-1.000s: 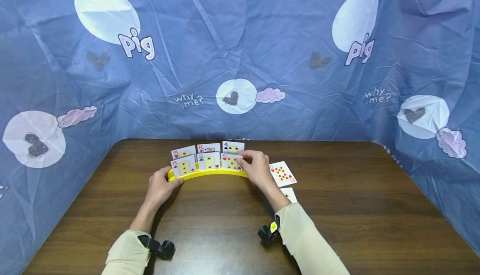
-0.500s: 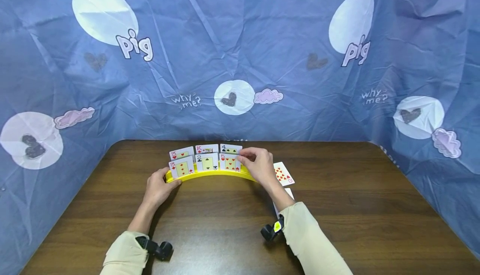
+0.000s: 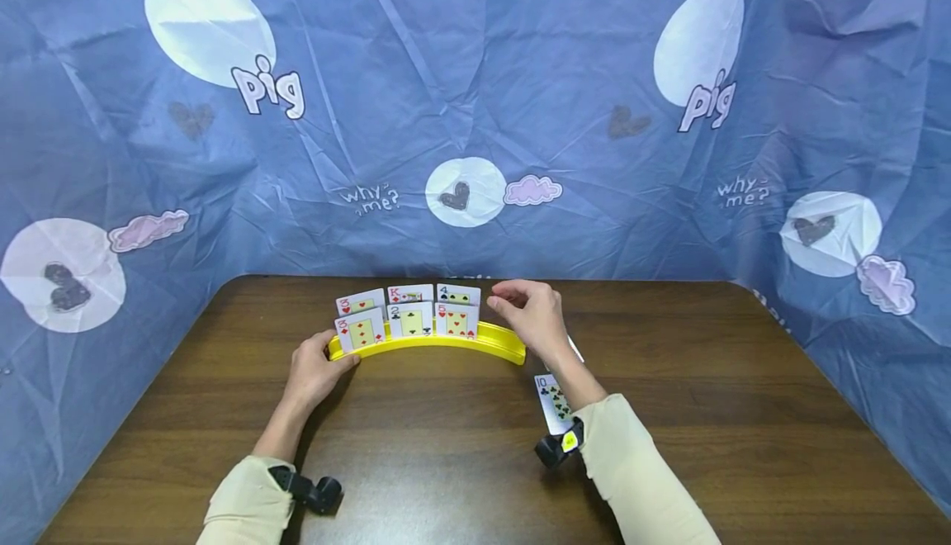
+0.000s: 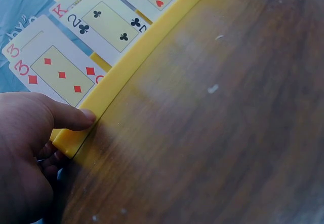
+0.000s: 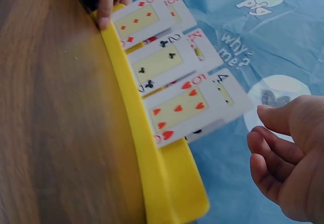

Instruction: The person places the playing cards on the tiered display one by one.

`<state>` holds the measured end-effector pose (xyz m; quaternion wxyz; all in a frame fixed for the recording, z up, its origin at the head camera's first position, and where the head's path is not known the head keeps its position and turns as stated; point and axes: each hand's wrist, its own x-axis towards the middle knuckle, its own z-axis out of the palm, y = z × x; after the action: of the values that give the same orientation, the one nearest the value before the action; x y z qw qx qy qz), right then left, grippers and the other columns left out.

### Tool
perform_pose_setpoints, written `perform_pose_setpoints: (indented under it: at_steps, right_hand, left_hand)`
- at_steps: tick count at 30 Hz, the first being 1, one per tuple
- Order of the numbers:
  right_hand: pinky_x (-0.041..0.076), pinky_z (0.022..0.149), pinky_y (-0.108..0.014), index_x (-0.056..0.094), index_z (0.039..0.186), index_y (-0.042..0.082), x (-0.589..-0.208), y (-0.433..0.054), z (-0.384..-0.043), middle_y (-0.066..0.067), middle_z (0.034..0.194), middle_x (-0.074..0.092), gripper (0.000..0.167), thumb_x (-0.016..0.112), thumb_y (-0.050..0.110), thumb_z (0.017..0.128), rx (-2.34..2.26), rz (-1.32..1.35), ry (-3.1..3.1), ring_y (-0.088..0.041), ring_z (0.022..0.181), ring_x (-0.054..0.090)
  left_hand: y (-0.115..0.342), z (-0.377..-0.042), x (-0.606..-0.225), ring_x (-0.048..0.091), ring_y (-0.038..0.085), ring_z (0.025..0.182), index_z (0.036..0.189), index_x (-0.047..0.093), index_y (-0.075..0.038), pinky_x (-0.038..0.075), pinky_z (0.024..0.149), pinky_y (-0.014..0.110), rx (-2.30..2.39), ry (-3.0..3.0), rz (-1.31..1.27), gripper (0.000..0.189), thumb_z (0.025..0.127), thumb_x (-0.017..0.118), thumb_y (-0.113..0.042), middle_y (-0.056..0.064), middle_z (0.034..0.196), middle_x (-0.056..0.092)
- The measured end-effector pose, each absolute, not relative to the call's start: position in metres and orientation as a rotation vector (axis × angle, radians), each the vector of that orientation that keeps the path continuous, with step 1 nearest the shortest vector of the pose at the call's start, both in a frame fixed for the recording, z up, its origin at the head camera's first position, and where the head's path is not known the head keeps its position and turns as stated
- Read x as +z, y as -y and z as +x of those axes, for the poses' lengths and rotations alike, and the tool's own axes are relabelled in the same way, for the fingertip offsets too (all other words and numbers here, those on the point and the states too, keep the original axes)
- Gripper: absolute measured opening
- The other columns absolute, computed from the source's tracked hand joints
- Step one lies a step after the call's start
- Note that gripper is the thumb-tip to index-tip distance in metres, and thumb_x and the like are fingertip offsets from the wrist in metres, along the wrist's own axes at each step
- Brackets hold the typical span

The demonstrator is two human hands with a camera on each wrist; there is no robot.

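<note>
A curved yellow card holder [image 3: 505, 345] stands on the table, two rows of playing cards upright in it. Its front row has the three of diamonds [image 4: 55, 74], two of clubs [image 3: 411, 319] and five of hearts [image 5: 177, 110]. Behind them rise the three of hearts [image 3: 361, 302], a king [image 3: 410, 291] and the four of spades [image 3: 458, 294]. My left hand [image 3: 312, 372] grips the holder's left end, thumb along its front. Past the five of hearts, my right hand [image 3: 537, 318] hovers with loosely bent fingers and nothing between them. The holder's right end is bare.
The ten of clubs [image 3: 553, 405] lies face up on the table [image 3: 706, 413], partly under my right forearm in the head view. Another card [image 3: 575, 350] is mostly hidden behind that wrist. A blue printed cloth [image 3: 475, 116] hangs behind the table.
My right hand has let go of the five of hearts and moved right, baring the holder's right end. The ten of hearts is now mostly covered. My left hand stays on the holder.
</note>
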<state>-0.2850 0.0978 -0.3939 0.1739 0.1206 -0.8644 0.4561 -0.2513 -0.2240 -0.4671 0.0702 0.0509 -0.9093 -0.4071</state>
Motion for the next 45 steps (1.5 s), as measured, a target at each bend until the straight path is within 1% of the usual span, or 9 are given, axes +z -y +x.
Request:
perform_pose_setpoints:
  at_steps: [6, 13, 19, 25, 29, 38, 41, 45]
  right_hand:
    - [0.050, 0.072, -0.026, 0.078, 0.101, 0.006, -0.391, -0.113, -0.288, -0.011, 0.093, 0.078, 0.020, 0.078, 0.016, 0.084, 1.281, 0.324, 2.453, -0.022, 0.079, 0.068]
    - [0.049, 0.074, -0.023, 0.078, 0.103, 0.006, -0.391, -0.130, -0.292, -0.012, 0.095, 0.078, 0.021, 0.078, 0.017, 0.085, 1.267, 0.286, 2.463, -0.021, 0.081, 0.069]
    - [0.050, 0.075, -0.024, 0.077, 0.105, 0.004, -0.393, -0.143, -0.295, -0.014, 0.097, 0.078, 0.024, 0.078, 0.016, 0.084, 1.257, 0.269, 2.470, -0.023, 0.083, 0.070]
    - [0.052, 0.079, -0.029, 0.076, 0.109, 0.004, -0.399, -0.154, -0.298, -0.014, 0.101, 0.078, 0.027, 0.079, 0.016, 0.084, 1.234, 0.232, 2.518, -0.025, 0.088, 0.071]
    - [0.052, 0.079, -0.032, 0.075, 0.111, 0.005, -0.404, -0.160, -0.299, -0.013, 0.102, 0.077, 0.030, 0.079, 0.018, 0.085, 1.216, 0.200, 2.564, -0.025, 0.089, 0.070]
    - [0.049, 0.077, -0.029, 0.074, 0.112, 0.004, -0.416, -0.170, -0.301, -0.015, 0.103, 0.077, 0.033, 0.080, 0.019, 0.083, 1.201, 0.160, 2.621, -0.026, 0.088, 0.069]
    - [0.049, 0.079, -0.030, 0.073, 0.115, 0.004, -0.421, -0.174, -0.303, -0.015, 0.106, 0.076, 0.036, 0.080, 0.021, 0.083, 1.195, 0.163, 2.659, -0.026, 0.091, 0.068]
    - [0.051, 0.087, -0.038, 0.070, 0.121, 0.005, -0.429, -0.181, -0.304, -0.015, 0.117, 0.074, 0.042, 0.079, 0.023, 0.084, 1.170, 0.175, 2.736, -0.029, 0.099, 0.067]
  left_hand:
    - [0.225, -0.252, -0.468, 0.054, 0.033, 0.101, 0.125, 0.061, 0.007, 0.039, 0.085, 0.039, -1.222, 2.738, 0.154, 0.044, 0.086, 0.072, -0.011, 0.027, 0.119, 0.063]
    - [0.225, -0.253, -0.469, 0.055, 0.033, 0.100, 0.123, 0.062, 0.008, 0.039, 0.084, 0.038, -1.199, 2.737, 0.147, 0.044, 0.086, 0.072, -0.011, 0.027, 0.118, 0.064]
    - [0.225, -0.252, -0.469, 0.055, 0.033, 0.100, 0.124, 0.061, 0.008, 0.040, 0.084, 0.038, -1.207, 2.742, 0.158, 0.044, 0.086, 0.072, -0.012, 0.027, 0.119, 0.064]
    - [0.225, -0.251, -0.468, 0.056, 0.033, 0.102, 0.126, 0.061, 0.008, 0.041, 0.084, 0.039, -1.207, 2.751, 0.162, 0.045, 0.087, 0.072, -0.012, 0.028, 0.120, 0.063]
    - [0.225, -0.251, -0.468, 0.056, 0.033, 0.101, 0.124, 0.061, 0.008, 0.041, 0.084, 0.039, -1.203, 2.745, 0.161, 0.044, 0.086, 0.072, -0.012, 0.028, 0.120, 0.064]
    - [0.224, -0.250, -0.467, 0.056, 0.033, 0.101, 0.125, 0.061, 0.008, 0.040, 0.084, 0.038, -1.214, 2.739, 0.156, 0.045, 0.086, 0.072, -0.011, 0.027, 0.120, 0.064]
    - [0.224, -0.251, -0.467, 0.056, 0.032, 0.100, 0.124, 0.062, 0.008, 0.040, 0.083, 0.037, -1.212, 2.732, 0.151, 0.044, 0.085, 0.072, -0.011, 0.027, 0.118, 0.064]
    - [0.224, -0.251, -0.467, 0.056, 0.031, 0.097, 0.122, 0.063, 0.008, 0.039, 0.080, 0.034, -1.206, 2.728, 0.141, 0.043, 0.085, 0.072, -0.011, 0.027, 0.115, 0.065]
